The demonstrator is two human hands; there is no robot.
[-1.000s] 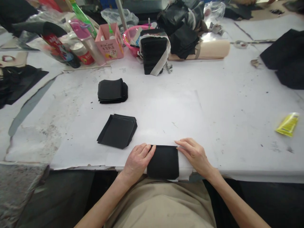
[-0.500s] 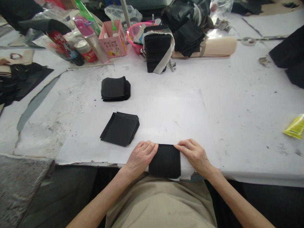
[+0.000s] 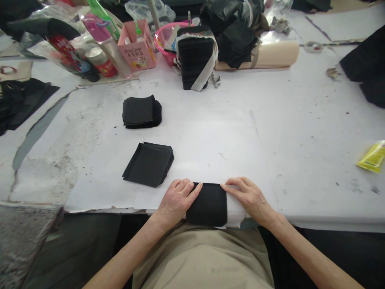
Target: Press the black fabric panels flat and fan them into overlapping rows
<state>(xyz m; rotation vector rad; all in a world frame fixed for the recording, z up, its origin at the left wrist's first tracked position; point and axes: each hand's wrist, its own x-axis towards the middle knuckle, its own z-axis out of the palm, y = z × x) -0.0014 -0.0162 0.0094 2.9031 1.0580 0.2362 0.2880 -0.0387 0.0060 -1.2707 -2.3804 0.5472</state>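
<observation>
A black rectangular piece of sheet material point(image 3: 207, 206) lies at the table's front edge, close to my body. My left hand point(image 3: 178, 198) is closed at its far left corner, thumb along the upper edge. At the far right corner, the fingers of my right hand point(image 3: 246, 196) pinch the same edge. What the fingertips do under the edge is hidden. A stack of similar black pieces point(image 3: 147, 163) lies to the left of my left hand, turned at an angle. Farther back sits another stack of black pieces point(image 3: 138, 110).
White paper covers the table point(image 3: 300, 140). Along the back stand a spray can point(image 3: 72, 56), a pink box point(image 3: 136, 50), a pink basket point(image 3: 164, 38), a black block with a pale strip point(image 3: 195, 58) and a beige roll point(image 3: 276, 55). A yellow packet point(image 3: 373, 157) lies at right.
My left thumb has slid slightly right along the piece's far edge, and my right fingers have shifted a little. The whole view has moved slightly; the stacks lie as before.
</observation>
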